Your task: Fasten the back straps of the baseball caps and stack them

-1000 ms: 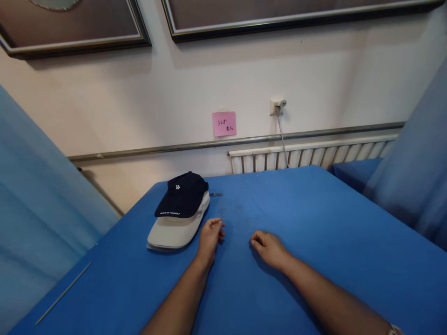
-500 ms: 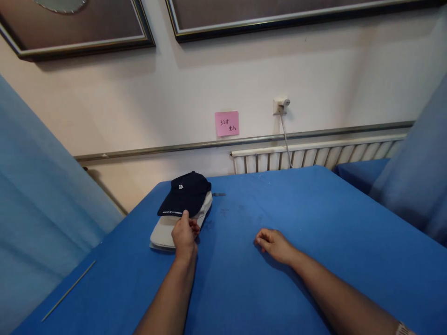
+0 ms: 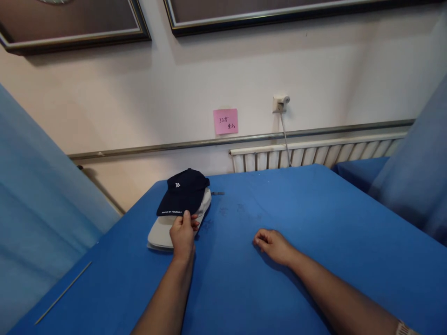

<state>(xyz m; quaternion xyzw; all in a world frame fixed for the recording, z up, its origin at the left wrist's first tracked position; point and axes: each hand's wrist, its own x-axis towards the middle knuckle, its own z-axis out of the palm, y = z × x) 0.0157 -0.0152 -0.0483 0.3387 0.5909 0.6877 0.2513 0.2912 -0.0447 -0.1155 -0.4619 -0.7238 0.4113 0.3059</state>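
Note:
A navy baseball cap (image 3: pixel 185 193) with small white lettering along its brim lies on top of a pale grey cap (image 3: pixel 162 231). Another edge shows below the grey brim, but I cannot tell what it belongs to. My left hand (image 3: pixel 183 232) pinches the front right edge of the navy brim, thumb on top and fingers partly hidden below. My right hand (image 3: pixel 274 244) rests on the blue table cover to the right of the caps, its fingers curled in with nothing visible in them.
The blue-covered table (image 3: pixel 244 279) stands against the wall. A thin stick (image 3: pixel 63 293) lies near its left edge. Blue curtains (image 3: pixel 38 186) hang on both sides. Behind are a radiator (image 3: pixel 307 153), a metal rail (image 3: pixel 167 148), a plugged-in socket (image 3: pixel 279 104) and a pink note (image 3: pixel 225 121).
The view has shifted slightly. My left thumb sits a little further over the navy brim's edge, and the caps stay stacked. My right hand has not visibly moved.

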